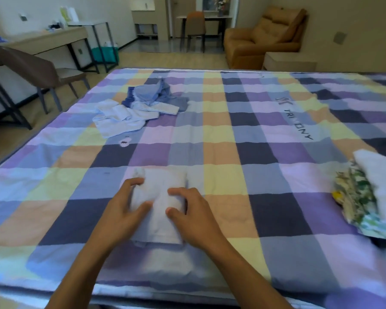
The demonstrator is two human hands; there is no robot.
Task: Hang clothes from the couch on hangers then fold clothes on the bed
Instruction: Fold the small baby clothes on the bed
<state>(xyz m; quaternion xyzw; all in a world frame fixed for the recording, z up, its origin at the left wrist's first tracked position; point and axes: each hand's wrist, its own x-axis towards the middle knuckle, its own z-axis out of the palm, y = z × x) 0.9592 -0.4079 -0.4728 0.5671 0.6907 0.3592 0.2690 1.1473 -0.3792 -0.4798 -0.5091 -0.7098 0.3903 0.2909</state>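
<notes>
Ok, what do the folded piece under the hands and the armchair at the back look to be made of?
Folded garment: soft, matte, pale cloth, probably cotton; its edges sag and crease. Armchair: tan, smooth padded upholstery with a slight sheen; it could be leather or imitation, and I can't tell which.

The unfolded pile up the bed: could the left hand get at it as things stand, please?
Probably, with a lean: only bare bedspread lies between the left hand and the pile.

The left hand (123, 205) and right hand (193, 211) are hiding the sides of the pale lilac folded garment (159, 198); the right edge is cropping the white folded cloth (380, 172).
</notes>
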